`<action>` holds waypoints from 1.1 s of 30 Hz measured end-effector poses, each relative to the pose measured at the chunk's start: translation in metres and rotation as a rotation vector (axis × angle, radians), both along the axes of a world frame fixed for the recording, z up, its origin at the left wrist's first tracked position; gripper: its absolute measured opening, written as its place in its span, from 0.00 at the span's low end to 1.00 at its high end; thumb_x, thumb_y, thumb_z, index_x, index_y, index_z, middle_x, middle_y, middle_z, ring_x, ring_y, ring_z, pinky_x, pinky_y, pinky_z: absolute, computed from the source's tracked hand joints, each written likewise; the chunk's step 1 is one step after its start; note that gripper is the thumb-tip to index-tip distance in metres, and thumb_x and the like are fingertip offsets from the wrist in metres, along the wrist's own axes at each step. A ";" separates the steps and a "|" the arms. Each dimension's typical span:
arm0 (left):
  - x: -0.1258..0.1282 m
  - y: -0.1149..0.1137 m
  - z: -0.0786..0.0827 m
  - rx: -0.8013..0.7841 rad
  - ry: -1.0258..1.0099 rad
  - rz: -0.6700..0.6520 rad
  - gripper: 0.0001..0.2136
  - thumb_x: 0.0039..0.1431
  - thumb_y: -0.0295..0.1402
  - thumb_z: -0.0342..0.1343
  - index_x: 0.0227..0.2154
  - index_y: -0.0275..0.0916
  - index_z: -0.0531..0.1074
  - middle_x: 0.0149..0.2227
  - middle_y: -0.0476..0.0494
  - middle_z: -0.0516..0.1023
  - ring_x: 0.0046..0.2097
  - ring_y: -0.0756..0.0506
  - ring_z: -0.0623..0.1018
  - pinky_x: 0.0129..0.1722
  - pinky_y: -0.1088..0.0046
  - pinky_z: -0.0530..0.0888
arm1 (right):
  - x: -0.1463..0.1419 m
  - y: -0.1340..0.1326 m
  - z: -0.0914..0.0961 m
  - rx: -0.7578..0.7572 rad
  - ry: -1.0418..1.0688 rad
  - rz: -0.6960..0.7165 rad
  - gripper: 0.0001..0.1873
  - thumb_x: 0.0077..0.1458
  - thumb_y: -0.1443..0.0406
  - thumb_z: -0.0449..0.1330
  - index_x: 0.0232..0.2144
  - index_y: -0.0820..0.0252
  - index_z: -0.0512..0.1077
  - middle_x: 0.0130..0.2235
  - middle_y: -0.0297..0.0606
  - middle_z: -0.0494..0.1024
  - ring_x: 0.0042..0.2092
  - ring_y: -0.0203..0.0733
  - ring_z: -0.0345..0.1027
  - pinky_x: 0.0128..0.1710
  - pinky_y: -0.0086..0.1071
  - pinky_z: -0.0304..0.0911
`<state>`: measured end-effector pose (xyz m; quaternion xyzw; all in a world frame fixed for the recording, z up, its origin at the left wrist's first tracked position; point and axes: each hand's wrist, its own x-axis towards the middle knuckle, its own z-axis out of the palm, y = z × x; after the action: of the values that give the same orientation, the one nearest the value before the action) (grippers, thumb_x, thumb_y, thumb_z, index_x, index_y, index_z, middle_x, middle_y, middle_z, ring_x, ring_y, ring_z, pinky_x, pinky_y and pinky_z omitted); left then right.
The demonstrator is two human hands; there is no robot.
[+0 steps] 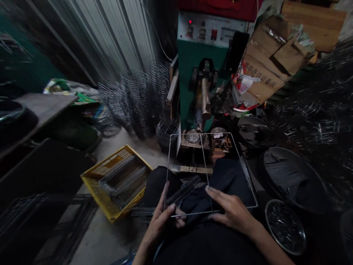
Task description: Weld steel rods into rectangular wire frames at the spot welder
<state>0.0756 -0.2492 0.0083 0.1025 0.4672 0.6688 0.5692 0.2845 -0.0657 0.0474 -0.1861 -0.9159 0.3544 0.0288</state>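
A four-sided frame of thin metal wire (193, 214) is held above the lap, with a wire crossbar (204, 158) running across its middle. My left hand (167, 213) is closed at the near left corner of the wire frame, thumb over the near side. On the right, my right hand (230, 208) pinches the crossbar close to its near end. The far side of the frame lies in front of the lower part of a green machine (186, 88), by its copper-coloured arm (205, 94). Whether the far side touches the machine, I cannot tell. Loose wire rods (187, 189) lie on the lap.
A yellow crate (113, 162) with wire pieces sits on the floor at left. Stacked wire baskets (135, 103) stand behind it. At right are a dark basin (289, 176) of rods and a round bowl (285, 226) of small metal parts. A cardboard box (264, 70) leans beyond.
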 end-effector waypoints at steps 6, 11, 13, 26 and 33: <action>0.004 -0.001 0.003 0.010 0.015 -0.002 0.46 0.60 0.37 0.58 0.68 0.49 0.28 0.26 0.43 0.79 0.23 0.44 0.78 0.23 0.74 0.71 | 0.003 0.001 0.002 -0.034 0.007 -0.020 0.46 0.49 0.65 0.68 0.66 0.49 0.53 0.65 0.38 0.60 0.64 0.49 0.57 0.63 0.41 0.56; 0.008 0.001 0.006 0.038 0.020 0.012 0.46 0.59 0.37 0.58 0.68 0.50 0.29 0.26 0.45 0.79 0.22 0.44 0.77 0.23 0.73 0.71 | 0.004 0.003 0.002 -0.060 0.014 -0.019 0.45 0.49 0.67 0.68 0.66 0.50 0.55 0.65 0.38 0.61 0.64 0.48 0.56 0.64 0.41 0.55; 0.008 0.001 0.005 0.035 0.011 0.023 0.46 0.59 0.38 0.59 0.68 0.50 0.30 0.26 0.44 0.80 0.23 0.44 0.78 0.23 0.72 0.71 | 0.006 0.005 0.002 -0.068 0.014 -0.022 0.45 0.49 0.67 0.68 0.66 0.50 0.55 0.65 0.38 0.61 0.64 0.48 0.56 0.64 0.41 0.54; 0.005 0.011 0.012 0.052 0.030 0.028 0.46 0.60 0.37 0.57 0.68 0.46 0.27 0.26 0.44 0.79 0.23 0.45 0.77 0.24 0.72 0.71 | 0.001 0.017 0.005 -0.070 0.037 -0.022 0.45 0.49 0.66 0.69 0.66 0.49 0.55 0.65 0.37 0.61 0.64 0.48 0.57 0.64 0.40 0.54; 0.009 0.010 0.008 0.047 0.060 0.043 0.44 0.61 0.34 0.56 0.68 0.45 0.28 0.25 0.46 0.79 0.22 0.45 0.77 0.26 0.70 0.73 | 0.000 0.012 0.007 -0.124 0.036 -0.060 0.42 0.53 0.60 0.67 0.66 0.47 0.54 0.65 0.36 0.61 0.63 0.50 0.58 0.63 0.44 0.57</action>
<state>0.0843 -0.2395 0.0164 0.1258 0.4704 0.6883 0.5377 0.2841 -0.0535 0.0545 -0.2083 -0.8856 0.4127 0.0442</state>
